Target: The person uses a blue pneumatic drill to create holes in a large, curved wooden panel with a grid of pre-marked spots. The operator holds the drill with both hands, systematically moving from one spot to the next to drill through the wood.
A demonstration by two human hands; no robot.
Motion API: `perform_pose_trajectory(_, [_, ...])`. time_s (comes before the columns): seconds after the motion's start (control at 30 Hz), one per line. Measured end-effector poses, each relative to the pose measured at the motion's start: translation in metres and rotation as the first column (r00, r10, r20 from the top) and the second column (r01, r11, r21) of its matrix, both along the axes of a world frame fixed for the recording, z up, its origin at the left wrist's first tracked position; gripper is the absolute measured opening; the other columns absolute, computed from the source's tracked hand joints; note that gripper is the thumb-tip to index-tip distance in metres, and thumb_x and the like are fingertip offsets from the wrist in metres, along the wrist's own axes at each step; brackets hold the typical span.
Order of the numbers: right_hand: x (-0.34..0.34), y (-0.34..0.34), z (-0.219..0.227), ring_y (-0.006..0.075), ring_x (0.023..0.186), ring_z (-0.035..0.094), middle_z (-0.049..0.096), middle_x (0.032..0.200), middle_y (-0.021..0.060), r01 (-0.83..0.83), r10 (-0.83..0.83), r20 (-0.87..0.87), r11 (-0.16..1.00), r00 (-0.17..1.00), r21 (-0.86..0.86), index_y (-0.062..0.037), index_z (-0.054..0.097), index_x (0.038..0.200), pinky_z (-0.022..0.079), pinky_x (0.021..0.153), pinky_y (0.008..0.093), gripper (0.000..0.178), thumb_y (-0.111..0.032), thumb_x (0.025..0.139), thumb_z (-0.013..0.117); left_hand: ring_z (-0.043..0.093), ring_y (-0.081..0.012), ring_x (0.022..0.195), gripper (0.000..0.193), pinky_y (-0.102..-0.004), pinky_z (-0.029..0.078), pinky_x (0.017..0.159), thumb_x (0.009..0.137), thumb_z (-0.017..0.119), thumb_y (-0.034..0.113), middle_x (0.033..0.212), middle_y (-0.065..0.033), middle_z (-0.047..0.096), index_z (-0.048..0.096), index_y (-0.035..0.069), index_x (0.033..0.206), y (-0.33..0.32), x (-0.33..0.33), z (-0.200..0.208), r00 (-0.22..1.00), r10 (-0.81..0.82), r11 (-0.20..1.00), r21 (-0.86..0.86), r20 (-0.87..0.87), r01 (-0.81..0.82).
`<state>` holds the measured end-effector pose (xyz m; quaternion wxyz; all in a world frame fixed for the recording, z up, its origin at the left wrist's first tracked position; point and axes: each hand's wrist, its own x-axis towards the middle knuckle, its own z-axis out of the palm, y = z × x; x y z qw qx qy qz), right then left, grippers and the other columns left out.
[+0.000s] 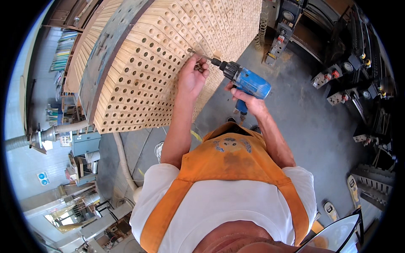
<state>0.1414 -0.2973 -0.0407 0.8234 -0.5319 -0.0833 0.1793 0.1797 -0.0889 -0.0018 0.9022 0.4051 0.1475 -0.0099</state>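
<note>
My right hand (251, 101) is wrapped round the grip of a blue cordless driver (253, 83), which points left and up. From its black chuck runs a long metal bit (204, 56), with a small metal piece, seemingly a threaded insert (190, 50), at the tip. My left hand (193, 80) is half closed just below the bit, several small brass-coloured inserts (198, 67) between its fingers. Both hands are over a large stack of pale wooden pieces (168, 63) with rows of drilled holes. Holes toward the left and near side hold dark-ringed inserts; those farther up and right are bare.
A dark metal-edged plate (110, 55) flanks the stack's left side. Machine units with gauges (337, 76) stand along the right. A ribbed hose (121, 158) runs down to the floor at left. An orange apron (230, 158) covers my front.
</note>
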Motion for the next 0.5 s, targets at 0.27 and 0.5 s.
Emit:
perform_pose_trajectory(0.27, [-0.002,0.002,0.000,0.0110,0.088,0.062,0.070,0.098,0.0045,0.068,-0.019,0.209,0.970,0.978,-0.231,-0.0065,0.065,0.109,0.051,0.077,0.0282,0.026,-0.006,0.083,0.069,0.051,-0.0098,0.066,0.027,-0.0229,0.043,0.056,0.099,0.047,0.023,0.085,-0.0020,0.057,0.055,0.002,0.113,0.012,-0.036,-0.061,0.949,-0.275,0.961,-0.042,-0.151,0.272])
perform_pose_trajectory(0.5, [0.003,0.001,0.004,0.0119,0.093,0.063,0.070,0.101,0.0047,0.044,0.011,0.188,0.957,0.982,-0.287,-0.0067,0.064,0.113,0.051,0.081,0.0292,0.029,-0.006,0.085,0.069,0.052,-0.0102,0.070,0.035,-0.0225,0.043,0.060,0.100,0.047,0.022,0.087,-0.0010,0.056,0.049,0.000,0.127,-0.002,-0.051,-0.035,0.946,-0.302,0.953,-0.067,-0.116,0.296])
